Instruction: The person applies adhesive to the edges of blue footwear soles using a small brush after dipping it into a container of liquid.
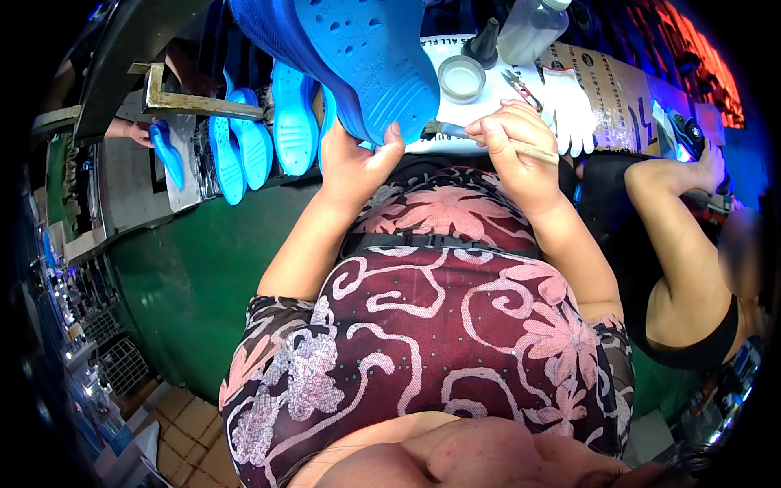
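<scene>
Tilted up before me is a blue shoe sole (pixel 370 69) with small holes and ridges on its face. My left hand (pixel 355 161) grips its lower end, the thumb pressed on the edge. A brush (pixel 521 148) with a pale wooden handle and a metal collar sits between the fingers of my right hand (pixel 514 146). Its dark bristles are at the sole's lower right edge; whether they touch is hard to tell. Just beyond the right hand, a small round dish (pixel 461 80) of whitish content stands on the white work surface (pixel 443 146).
Several blue soles (pixel 294 122) lie in a row at the left, by a metal bracket (pixel 191 102). A dark nozzle bottle (pixel 486 45), a clear bottle (pixel 533 31), red-handled snips (pixel 522 88) and white gloves (pixel 572 110) are at the right. Co-workers' arms (pixel 675 203) show at both sides.
</scene>
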### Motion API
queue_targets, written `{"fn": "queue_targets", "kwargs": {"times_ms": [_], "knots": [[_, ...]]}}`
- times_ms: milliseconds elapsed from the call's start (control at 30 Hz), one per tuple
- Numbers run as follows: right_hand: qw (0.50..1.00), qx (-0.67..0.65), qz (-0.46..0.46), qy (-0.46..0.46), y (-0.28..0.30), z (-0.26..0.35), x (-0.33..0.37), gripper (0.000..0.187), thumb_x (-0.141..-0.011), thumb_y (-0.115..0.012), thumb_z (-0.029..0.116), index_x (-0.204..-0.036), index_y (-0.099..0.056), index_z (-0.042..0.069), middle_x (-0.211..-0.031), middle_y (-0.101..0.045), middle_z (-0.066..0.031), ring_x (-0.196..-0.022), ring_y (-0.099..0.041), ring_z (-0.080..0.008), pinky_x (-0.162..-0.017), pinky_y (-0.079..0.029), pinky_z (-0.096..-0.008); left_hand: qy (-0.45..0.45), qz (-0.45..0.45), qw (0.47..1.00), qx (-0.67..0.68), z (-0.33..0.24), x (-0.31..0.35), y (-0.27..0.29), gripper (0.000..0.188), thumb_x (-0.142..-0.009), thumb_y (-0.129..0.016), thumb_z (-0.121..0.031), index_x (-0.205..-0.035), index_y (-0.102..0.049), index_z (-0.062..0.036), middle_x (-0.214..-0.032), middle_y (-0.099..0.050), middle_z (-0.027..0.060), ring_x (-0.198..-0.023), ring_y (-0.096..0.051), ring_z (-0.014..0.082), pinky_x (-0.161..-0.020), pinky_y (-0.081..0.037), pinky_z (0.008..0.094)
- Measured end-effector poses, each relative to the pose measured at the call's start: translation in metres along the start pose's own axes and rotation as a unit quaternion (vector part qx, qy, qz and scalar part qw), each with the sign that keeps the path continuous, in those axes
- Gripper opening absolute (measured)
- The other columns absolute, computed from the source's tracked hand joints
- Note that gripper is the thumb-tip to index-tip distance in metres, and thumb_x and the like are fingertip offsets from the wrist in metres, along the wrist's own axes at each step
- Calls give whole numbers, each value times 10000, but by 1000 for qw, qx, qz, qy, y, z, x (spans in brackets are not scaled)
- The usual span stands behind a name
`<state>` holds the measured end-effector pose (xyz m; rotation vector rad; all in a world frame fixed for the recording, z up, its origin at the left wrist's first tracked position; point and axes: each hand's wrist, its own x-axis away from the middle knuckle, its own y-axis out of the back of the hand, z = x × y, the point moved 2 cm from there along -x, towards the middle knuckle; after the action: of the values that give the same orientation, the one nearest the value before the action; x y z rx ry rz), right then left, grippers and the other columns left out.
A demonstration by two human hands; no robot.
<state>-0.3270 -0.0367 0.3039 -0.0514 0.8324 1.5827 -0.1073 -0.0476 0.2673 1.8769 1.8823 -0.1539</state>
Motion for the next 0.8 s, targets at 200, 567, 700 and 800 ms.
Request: {"fn": "queue_targets", "kwargs": {"times_ms": [200, 567, 700, 800], "knots": [[999, 10, -49, 6, 6, -7, 2, 180, -864, -599, 132, -733, -672, 32, -649, -629, -67, -628, -570, -221, -666, -419, -325, 0, -5, 1000, 3, 3, 0, 4, 352, -752, -664, -44, -1075, -546, 31, -918, -659, 124, -817, -641, 154, -734, -506, 291], [999, 36, 13, 33, 4, -1, 2, 196, -883, -562, 130, -748, -674, 43, -696, -648, -62, -659, -582, -213, -810, -411, -369, -48, -15, 998, -30, -1, -1, -2, 260, -743, -674, -39, -983, -580, -5, -791, -651, 87, -692, -626, 152, -648, -502, 285], [999, -3, -38, 26, 10, -4, 3, 205, -869, -593, 143, -720, -676, 30, -642, -620, -73, -598, -549, -216, -674, -415, -333, -82, -32, 996, -28, 1, 0, -4, 239, -738, -675, -29, -959, -585, -17, -774, -645, 87, -664, -620, 160, -629, -499, 283], [998, -12, -42, 38, 6, 0, 0, 212, -868, -591, 141, -709, -674, 29, -636, -616, -78, -598, -547, -223, -670, -413, -332, -86, -28, 994, -56, -4, -2, -4, 231, -740, -676, -26, -953, -587, -16, -776, -646, 90, -658, -618, 163, -629, -498, 285]]}}
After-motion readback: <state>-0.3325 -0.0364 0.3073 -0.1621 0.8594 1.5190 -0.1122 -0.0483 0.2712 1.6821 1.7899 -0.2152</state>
